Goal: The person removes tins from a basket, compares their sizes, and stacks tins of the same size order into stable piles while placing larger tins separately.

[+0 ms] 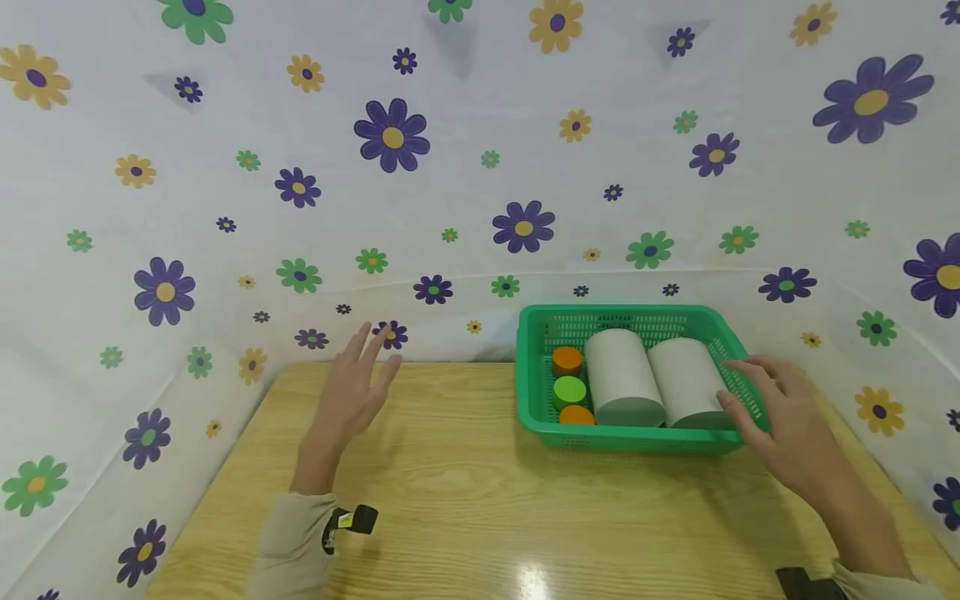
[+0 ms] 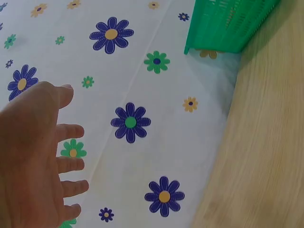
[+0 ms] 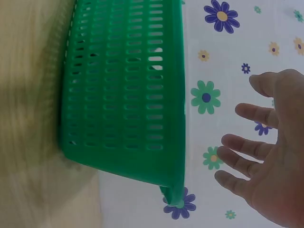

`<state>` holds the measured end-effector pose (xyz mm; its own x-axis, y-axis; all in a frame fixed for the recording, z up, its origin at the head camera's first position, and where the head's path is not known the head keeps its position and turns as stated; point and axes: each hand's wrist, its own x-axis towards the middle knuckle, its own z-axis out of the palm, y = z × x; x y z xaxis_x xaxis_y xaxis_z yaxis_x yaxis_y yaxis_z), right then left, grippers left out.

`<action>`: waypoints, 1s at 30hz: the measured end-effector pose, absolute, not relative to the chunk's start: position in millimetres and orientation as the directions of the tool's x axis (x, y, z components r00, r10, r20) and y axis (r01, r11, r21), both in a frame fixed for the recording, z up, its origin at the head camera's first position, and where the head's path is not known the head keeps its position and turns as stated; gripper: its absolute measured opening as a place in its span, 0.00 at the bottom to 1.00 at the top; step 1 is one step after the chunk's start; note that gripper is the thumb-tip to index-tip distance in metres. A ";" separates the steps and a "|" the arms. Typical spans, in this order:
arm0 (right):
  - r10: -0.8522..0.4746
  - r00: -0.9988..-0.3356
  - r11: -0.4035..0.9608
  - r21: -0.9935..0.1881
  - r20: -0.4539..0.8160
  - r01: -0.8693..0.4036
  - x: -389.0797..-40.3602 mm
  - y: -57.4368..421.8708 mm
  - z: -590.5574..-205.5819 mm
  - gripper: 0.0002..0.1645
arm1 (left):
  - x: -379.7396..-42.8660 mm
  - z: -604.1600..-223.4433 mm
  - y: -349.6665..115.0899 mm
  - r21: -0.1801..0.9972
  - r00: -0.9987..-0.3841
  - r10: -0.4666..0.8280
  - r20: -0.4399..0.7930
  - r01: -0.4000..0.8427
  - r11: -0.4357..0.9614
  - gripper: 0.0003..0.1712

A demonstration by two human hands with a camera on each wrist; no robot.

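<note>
A green plastic basket (image 1: 637, 437) stands at the back right of the wooden table. In it lie two white cylinders (image 1: 624, 379), side by side, with two orange round pieces (image 1: 567, 361) and one lime-green round piece (image 1: 570, 392) along its left side. My right hand (image 1: 783, 421) hovers by the basket's right end, fingers spread and holding nothing. The right wrist view shows that hand (image 3: 266, 152) apart from the slotted basket wall (image 3: 123, 95). Over the left part of the table, my left hand (image 1: 352, 392) is raised with fingers extended, well away from the basket.
The light wooden table (image 1: 450, 500) meets a white cloth (image 1: 450, 192) printed with purple, green and orange flowers at the back and both sides. Black straps (image 1: 352, 521) circle the wrists over beige sleeves.
</note>
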<state>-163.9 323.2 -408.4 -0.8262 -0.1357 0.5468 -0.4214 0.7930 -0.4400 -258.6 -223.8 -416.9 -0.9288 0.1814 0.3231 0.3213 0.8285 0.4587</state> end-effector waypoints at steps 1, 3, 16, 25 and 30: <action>-0.131 -0.826 0.790 -0.446 0.549 -0.421 -162.7 321.7 -410.1 0.26 | -258.8 -416.8 -221.4 0.465 -0.927 0.182 0.328 0.326 0.823 0.38; -0.121 -0.826 0.782 -0.460 0.551 -0.421 -160.4 319.1 -413.6 0.25 | -259.2 -417.5 -216.0 0.481 -0.921 0.186 0.341 0.341 0.807 0.37; -0.047 -0.833 0.796 -0.483 0.551 -0.365 -148.8 306.8 -437.4 0.19 | -256.2 -416.7 -174.7 0.609 -0.890 0.271 0.368 0.450 0.653 0.34; -0.106 -0.796 0.786 -0.441 0.596 -0.434 -150.4 307.1 -444.5 0.16 | -252.7 -416.8 -136.0 0.656 -0.862 0.299 0.410 0.507 0.560 0.32; -0.117 -0.788 0.766 -0.451 0.604 -0.459 -151.3 306.0 -446.6 0.17 | -251.7 -421.9 -117.5 0.687 -0.850 0.311 0.425 0.527 0.501 0.30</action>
<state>-151.3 306.0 -446.6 -0.7882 -0.1167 0.6043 -0.4590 0.7656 -0.4508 -251.7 -117.5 -421.9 -0.8500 0.3113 0.4249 0.5267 0.5011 0.6866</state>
